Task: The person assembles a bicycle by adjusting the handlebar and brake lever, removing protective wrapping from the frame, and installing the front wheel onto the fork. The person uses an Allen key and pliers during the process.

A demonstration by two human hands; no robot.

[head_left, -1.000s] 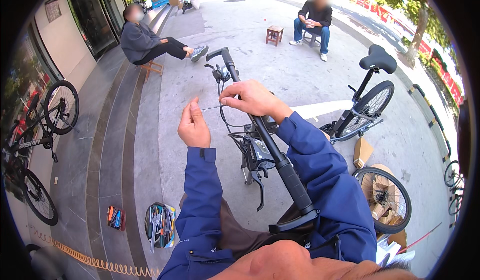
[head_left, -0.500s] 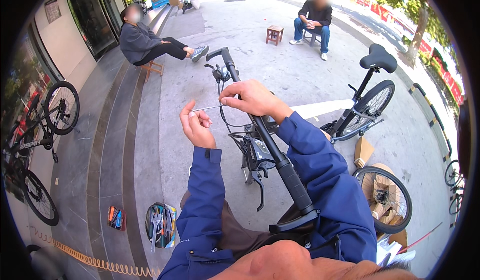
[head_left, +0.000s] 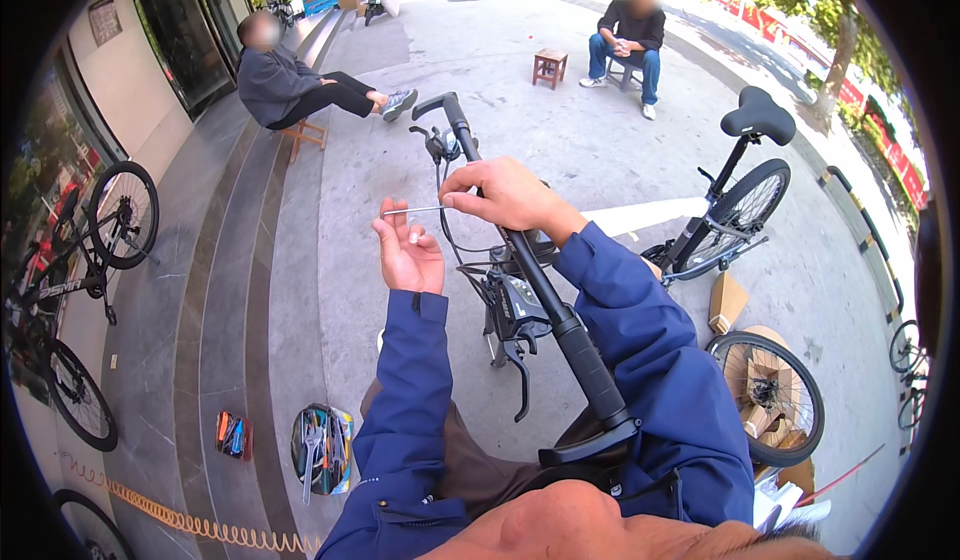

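A bicycle handlebar (head_left: pixel 528 275) slants across in front of me, with black grips and a brake lever (head_left: pixel 518 380) on its near side. My right hand (head_left: pixel 505 195) lies over the bar close to the stem. Between its thumb and fingers sits one end of a thin silver hex key (head_left: pixel 425 208), which points left. Its short end, if it has one, is hidden in that hand. My left hand (head_left: pixel 412 255) is palm up with fingers apart, its fingertips at the free end of the key. Cables (head_left: pixel 450 230) hang just below the right hand.
A tool bag (head_left: pixel 322 450) and a small tool box (head_left: pixel 234 435) lie at lower left beside a coiled orange hose (head_left: pixel 190 522). A loose wheel (head_left: pixel 768 400) rests on cardboard at right. Two people sit beyond, near a wooden stool (head_left: pixel 549 68). Another bicycle (head_left: pixel 90 290) stands left.
My left fingers have spread from a pinch at the hex key's end, and that hand has turned palm up. The key's free end has risen slightly. My right hand stays on the bar.
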